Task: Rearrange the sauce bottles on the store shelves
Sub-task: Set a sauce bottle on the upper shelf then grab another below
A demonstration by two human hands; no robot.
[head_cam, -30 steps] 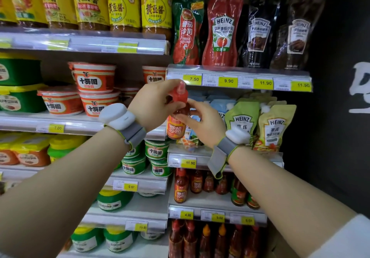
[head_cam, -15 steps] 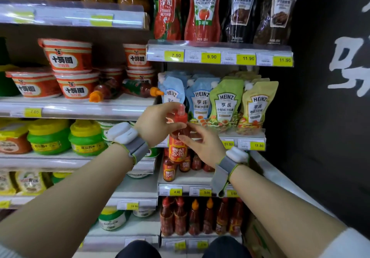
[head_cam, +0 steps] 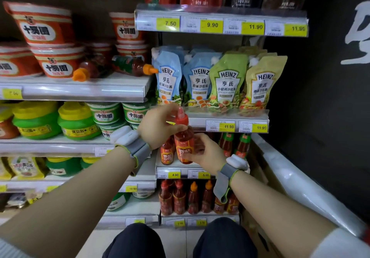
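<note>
Bottle (head_cam: 183, 141) between both hands' fingers (head_cam: 176, 128)

Bare forearms — grey wristbands (head_cam: 140, 151) w/ green edging, white sensor pods (head_cam: 237, 161); white sleeve (head_cam: 340, 245), dark trousers (head_cam: 136, 241).

red sauce bottle (head_cam: 183, 143), yellow price tags (head_cam: 211, 26), green-lidded tubs (head_cam: 78, 124)

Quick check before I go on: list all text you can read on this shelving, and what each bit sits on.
"HEINZ" with "亨氏": the four salad dressing pouches.
"7.50", "9.90", "11.90", "11.90": top price strip.
"11.90", "11.90": strip under the pouches.
"4.90", "5.00": strip below the held bottle.
"十努园": red tubs and green tubs.
"黄豆酱+": green jars.
Held red sauce bottle label: blurred.
</note>
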